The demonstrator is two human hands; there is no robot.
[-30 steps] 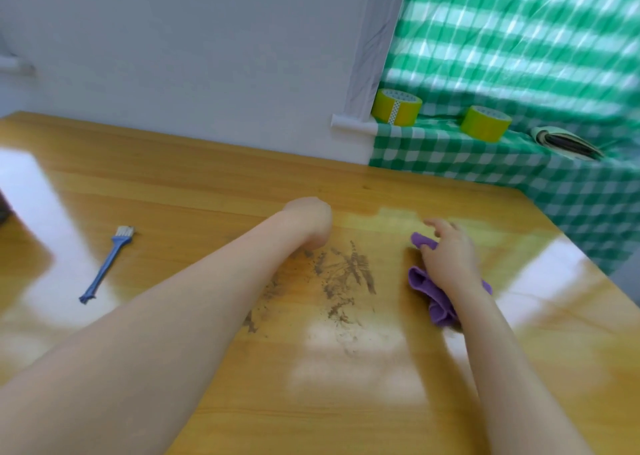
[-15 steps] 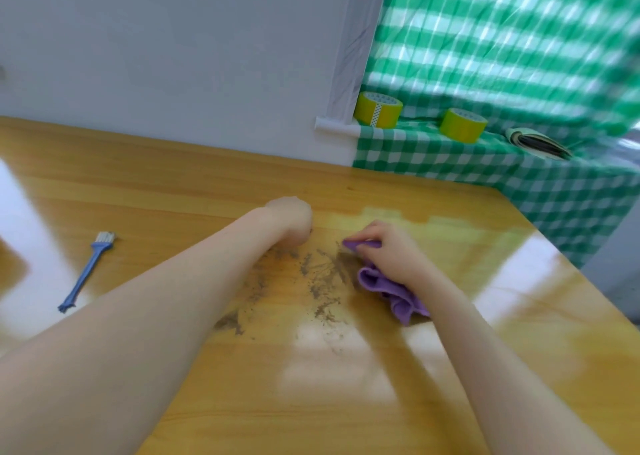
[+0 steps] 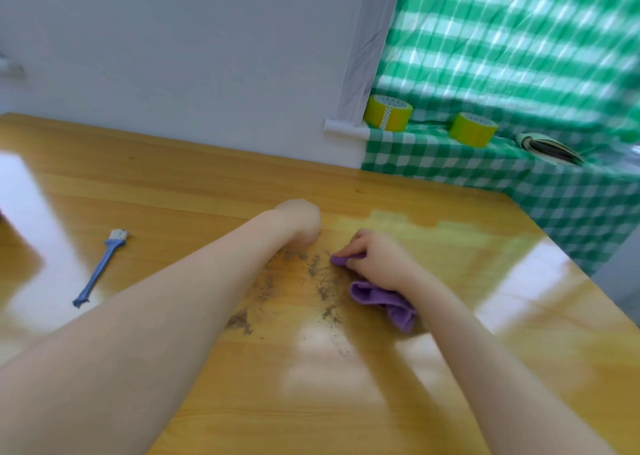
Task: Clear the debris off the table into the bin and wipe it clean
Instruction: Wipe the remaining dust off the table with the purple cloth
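Dark crumbly debris (image 3: 317, 276) is smeared over the middle of the glossy wooden table (image 3: 173, 184). My right hand (image 3: 377, 260) grips a crumpled purple cloth (image 3: 384, 298) and presses it on the table at the debris's right edge. Part of the cloth trails out behind my wrist. My left hand (image 3: 299, 222) rests on the table just left of the right one, at the far edge of the debris. It is curled like a fist with nothing seen in it, and its fingers are hidden underneath. No bin is in view.
A small blue brush (image 3: 100, 267) lies on the table to the left. A white wall runs behind the table. At the back right, a surface under green checked cloth (image 3: 571, 205) holds two yellow tape rolls (image 3: 388, 113) (image 3: 472, 129) and a book (image 3: 547, 148).
My right hand has slid the purple cloth leftward into the debris, close to my left fist. The left hand has stayed in place.
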